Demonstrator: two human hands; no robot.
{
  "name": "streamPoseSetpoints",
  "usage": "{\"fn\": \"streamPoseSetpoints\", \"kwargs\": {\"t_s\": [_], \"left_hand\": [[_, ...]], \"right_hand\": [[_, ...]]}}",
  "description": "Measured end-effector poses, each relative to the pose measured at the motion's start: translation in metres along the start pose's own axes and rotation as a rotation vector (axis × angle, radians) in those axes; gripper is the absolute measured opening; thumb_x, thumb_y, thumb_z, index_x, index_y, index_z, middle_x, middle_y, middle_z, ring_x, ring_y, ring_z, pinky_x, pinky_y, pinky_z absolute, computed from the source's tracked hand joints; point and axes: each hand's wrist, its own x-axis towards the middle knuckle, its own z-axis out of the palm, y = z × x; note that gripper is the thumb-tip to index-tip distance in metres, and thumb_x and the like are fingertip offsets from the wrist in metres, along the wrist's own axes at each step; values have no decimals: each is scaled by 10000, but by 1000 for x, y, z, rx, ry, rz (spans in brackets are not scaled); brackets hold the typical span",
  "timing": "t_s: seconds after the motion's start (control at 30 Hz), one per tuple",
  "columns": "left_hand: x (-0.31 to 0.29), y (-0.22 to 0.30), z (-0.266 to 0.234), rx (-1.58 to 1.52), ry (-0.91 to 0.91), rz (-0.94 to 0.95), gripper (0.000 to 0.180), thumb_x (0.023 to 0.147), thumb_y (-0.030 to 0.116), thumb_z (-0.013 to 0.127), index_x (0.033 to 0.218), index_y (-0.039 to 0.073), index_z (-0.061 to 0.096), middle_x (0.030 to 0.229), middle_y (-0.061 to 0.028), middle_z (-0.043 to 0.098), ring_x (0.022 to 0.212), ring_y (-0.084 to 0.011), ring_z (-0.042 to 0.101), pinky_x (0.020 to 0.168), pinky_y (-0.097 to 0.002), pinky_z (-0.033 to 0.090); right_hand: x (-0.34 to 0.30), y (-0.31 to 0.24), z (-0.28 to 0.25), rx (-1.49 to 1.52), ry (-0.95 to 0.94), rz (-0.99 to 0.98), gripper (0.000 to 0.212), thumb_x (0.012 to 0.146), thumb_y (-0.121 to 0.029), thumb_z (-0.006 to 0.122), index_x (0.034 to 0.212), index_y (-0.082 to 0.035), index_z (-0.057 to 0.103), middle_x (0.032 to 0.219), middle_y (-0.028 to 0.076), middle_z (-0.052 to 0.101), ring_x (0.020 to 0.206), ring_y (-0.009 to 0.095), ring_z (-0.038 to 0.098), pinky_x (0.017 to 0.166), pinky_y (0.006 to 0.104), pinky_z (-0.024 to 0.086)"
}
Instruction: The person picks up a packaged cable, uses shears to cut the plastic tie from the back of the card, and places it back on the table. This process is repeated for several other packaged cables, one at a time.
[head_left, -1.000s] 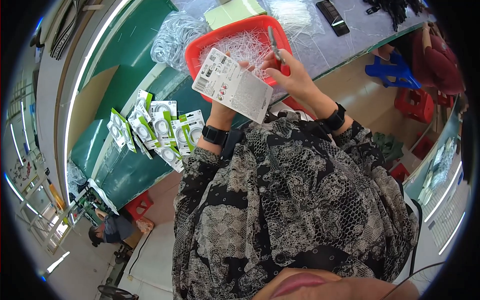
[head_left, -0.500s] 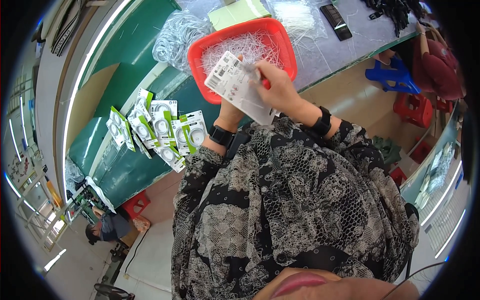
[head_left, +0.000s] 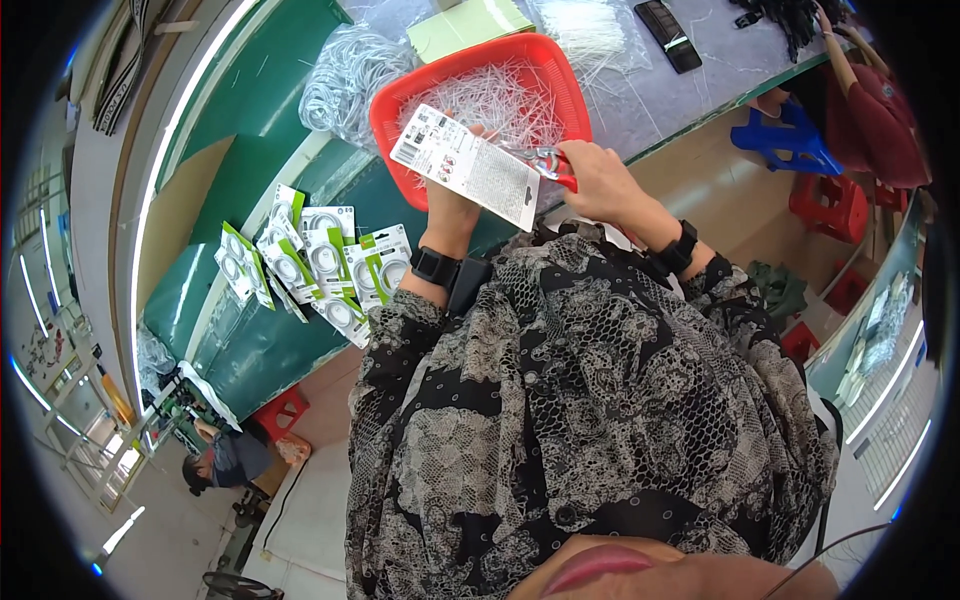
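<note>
My left hand (head_left: 452, 212) grips a white packaging card (head_left: 462, 163) from beneath, its printed back facing up and tilted. The card hides most of those fingers. Wrapped round the red handles of a pair of cutting pliers (head_left: 550, 162) is my right hand (head_left: 605, 182). The metal jaws are at the card's upper right edge; I cannot tell whether they touch it. Just beyond the card is a red plastic basket (head_left: 384, 118) with many thin white plastic strips (head_left: 505, 95) in it.
Left of me lie several carded white cables (head_left: 328, 256) in a loose heap. Behind the basket are coiled grey cables (head_left: 352, 85), pale green sheets (head_left: 468, 32), bagged white strips (head_left: 588, 38) and a black phone-like object (head_left: 668, 36). A blue stool (head_left: 785, 148) and another person (head_left: 872, 130) are at right.
My right hand has moved right, off the card's face, and the pliers now show clearly. The card has shifted slightly left and turned a little flatter.
</note>
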Motion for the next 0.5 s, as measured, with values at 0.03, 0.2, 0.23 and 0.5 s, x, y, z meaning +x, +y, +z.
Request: {"fn": "streamPoseSetpoints", "kwargs": {"t_s": [0.03,0.2,0.23,0.5], "left_hand": [[1,-2,1,114,-9,43,510,973,191,491,1430,108,280,1193,-134,559,1112,-313,569,915,-460,492],[2,-6,8,133,-49,15,529,987,236,464,1453,130,236,1239,-145,534,1195,-341,526,956,-468,469],[2,-8,8,81,-42,-1,528,988,233,463,1453,130,236,1231,-143,536,1189,-340,530,953,-460,472],[9,-24,-1,-67,90,-117,497,990,236,462,1439,148,269,1170,-123,557,1139,-335,562,917,-442,492]], "right_hand": [[1,0,2,2,2,3,391,749,-122,624,1114,-26,522,947,163,596,899,360,573,785,437,451],[9,-10,4,61,-77,35,394,753,-140,613,1120,-29,518,1001,182,598,977,368,561,800,463,438],[11,-10,5,68,-84,45,385,758,-143,611,1113,-29,518,996,183,597,969,369,564,793,460,441],[18,-4,21,100,-301,225,305,754,-163,614,1002,-22,506,938,185,610,944,378,582,766,466,468]]}}
